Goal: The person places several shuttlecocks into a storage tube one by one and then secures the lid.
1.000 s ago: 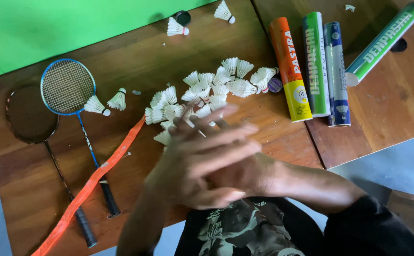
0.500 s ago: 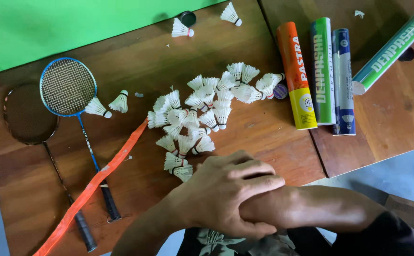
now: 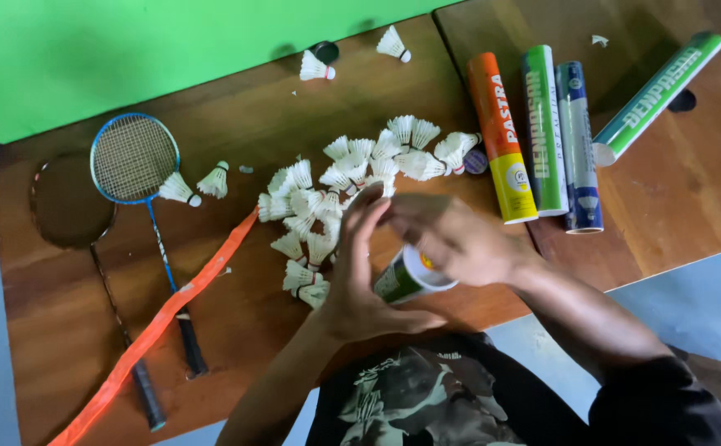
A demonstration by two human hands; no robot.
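Observation:
My left hand (image 3: 359,277) is curled around a green and white shuttlecock tube (image 3: 406,278), thumb under it and fingers raised on its far side. My right hand (image 3: 453,237) lies over the tube's white end; its grip there is hidden. Both hands hover at the near edge of the wooden table (image 3: 237,124). Just beyond my fingers lies a loose pile of white feather shuttlecocks (image 3: 336,186).
To the right lie an orange tube (image 3: 501,140), a green one (image 3: 542,132), a blue one (image 3: 579,149) and a tilted green one (image 3: 658,95). At left are a blue racket (image 3: 133,157), a dark racket (image 3: 71,202) and an orange strap (image 3: 162,318).
My hands were clasped together with nothing in them. They have parted, and a green and white tube now sits between them.

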